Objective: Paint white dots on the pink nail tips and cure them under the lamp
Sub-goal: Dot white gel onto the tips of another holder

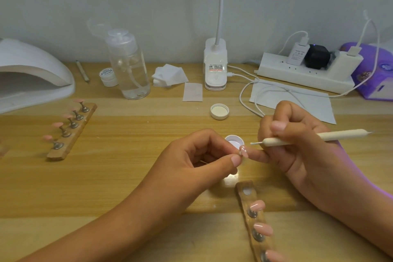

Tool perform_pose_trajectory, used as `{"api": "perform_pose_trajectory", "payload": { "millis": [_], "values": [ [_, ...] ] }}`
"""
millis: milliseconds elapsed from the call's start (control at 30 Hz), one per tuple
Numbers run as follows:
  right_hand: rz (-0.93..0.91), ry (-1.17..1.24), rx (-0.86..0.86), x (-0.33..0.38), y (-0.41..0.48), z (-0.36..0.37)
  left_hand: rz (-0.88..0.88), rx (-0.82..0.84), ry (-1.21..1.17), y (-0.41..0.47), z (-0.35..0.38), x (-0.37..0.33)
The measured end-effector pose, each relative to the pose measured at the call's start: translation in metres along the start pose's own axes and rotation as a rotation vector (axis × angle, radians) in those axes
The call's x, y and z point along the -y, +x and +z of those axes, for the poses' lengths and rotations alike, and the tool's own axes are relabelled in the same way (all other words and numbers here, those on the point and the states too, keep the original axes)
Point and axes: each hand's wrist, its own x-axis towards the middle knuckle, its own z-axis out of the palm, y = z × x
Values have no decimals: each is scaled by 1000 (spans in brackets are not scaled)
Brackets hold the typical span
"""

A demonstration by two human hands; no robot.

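Cap (232, 140) peeks behind left hand's (191, 161) nail tip (244, 151), near right hand's (297, 155) pen (344, 134).

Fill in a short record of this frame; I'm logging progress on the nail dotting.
Left hand: pinches one pink nail tip, white dots on it
Right hand: holds dotting tool, point near that tip
Near holder: three pink tips, one slot empty
Far holder: five pink tips
Curing lamp: far left on the table
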Motion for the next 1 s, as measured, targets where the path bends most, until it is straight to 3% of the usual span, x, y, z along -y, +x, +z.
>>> {"api": "perform_pose_trajectory", "payload": {
  "millis": [100, 233, 567, 1000],
  "values": [
    [-91, -105, -79, -1, 3, -3, 19, -29, -34, 1, -1, 0],
    [-199, -433, -142, 3, 5, -7, 16, -105, -138, 4, -2, -1],
    [-359, -932, 54, -6, 6, -2, 0, -200, -215, 6, -6, 2],
    [-344, -1042, 109, -10, 9, -6, -1, -183, -212, 6, -5, 3]
  ]
}}
